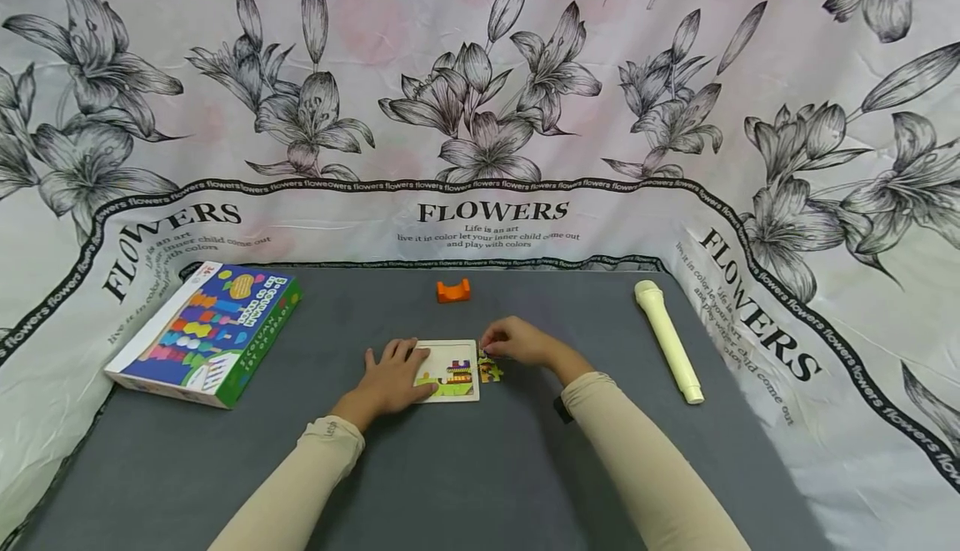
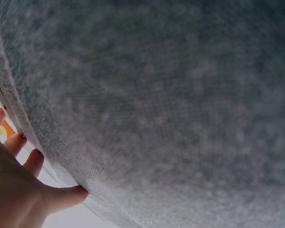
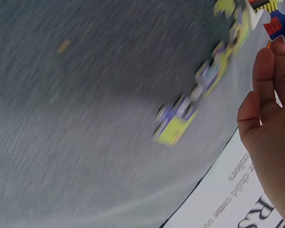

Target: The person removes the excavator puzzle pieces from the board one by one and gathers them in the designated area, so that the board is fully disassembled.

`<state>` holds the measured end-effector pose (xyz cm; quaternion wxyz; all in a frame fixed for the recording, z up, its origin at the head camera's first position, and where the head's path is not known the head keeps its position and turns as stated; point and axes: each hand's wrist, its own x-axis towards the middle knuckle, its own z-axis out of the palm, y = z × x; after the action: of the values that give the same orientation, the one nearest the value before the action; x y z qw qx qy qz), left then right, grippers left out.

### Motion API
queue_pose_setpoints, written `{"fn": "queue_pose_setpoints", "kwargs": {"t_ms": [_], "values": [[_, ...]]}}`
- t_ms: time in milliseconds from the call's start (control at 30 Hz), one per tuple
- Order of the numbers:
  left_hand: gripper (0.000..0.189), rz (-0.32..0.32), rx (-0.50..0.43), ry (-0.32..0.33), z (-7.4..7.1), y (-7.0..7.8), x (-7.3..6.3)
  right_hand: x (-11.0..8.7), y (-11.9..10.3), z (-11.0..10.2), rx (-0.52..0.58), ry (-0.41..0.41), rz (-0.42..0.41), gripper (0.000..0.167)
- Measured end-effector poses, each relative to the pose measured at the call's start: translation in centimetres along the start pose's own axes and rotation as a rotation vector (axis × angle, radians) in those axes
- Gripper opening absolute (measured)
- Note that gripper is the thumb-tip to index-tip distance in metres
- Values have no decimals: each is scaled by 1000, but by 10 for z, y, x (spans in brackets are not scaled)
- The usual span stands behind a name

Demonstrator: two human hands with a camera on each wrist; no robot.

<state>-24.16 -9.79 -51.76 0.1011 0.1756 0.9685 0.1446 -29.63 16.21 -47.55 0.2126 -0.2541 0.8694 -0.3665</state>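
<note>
A small puzzle board (image 1: 447, 354) with a pale frame lies on the grey table, and some pieces with a colourful picture fill its lower right part. My left hand (image 1: 392, 376) rests on the board's left side with fingers spread; in the left wrist view this hand (image 2: 19, 183) shows at the lower left. Just past the board's right edge, my right hand (image 1: 519, 341) pinches a puzzle piece (image 3: 279, 24), blue and red in the right wrist view. Below its fingers lie several loose yellow-green puzzle pieces (image 1: 490, 370), blurred in the right wrist view.
An orange plastic piece (image 1: 453, 291) stands behind the board. At the left lies a colourful toy box (image 1: 206, 330). A cream-coloured microphone-shaped stick (image 1: 669, 341) lies at the right. Flower-printed cloth (image 1: 487, 226) hangs around the back and sides of the table.
</note>
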Motion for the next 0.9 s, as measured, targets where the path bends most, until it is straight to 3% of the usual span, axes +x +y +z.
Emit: {"fn": "queue_pose_setpoints", "kwargs": {"t_ms": [367,667,900], "values": [[67,-13,5,-3,-1,-4,-1,-14,13,-12,-115,-13,21,13],[66,-5,-4,5,-1,-1,0,-20,21,-13,-161,-31,118,13],[66,1,-8,0,-2,1,-1,-21,26,-10,-193,-15,126,12]]}}
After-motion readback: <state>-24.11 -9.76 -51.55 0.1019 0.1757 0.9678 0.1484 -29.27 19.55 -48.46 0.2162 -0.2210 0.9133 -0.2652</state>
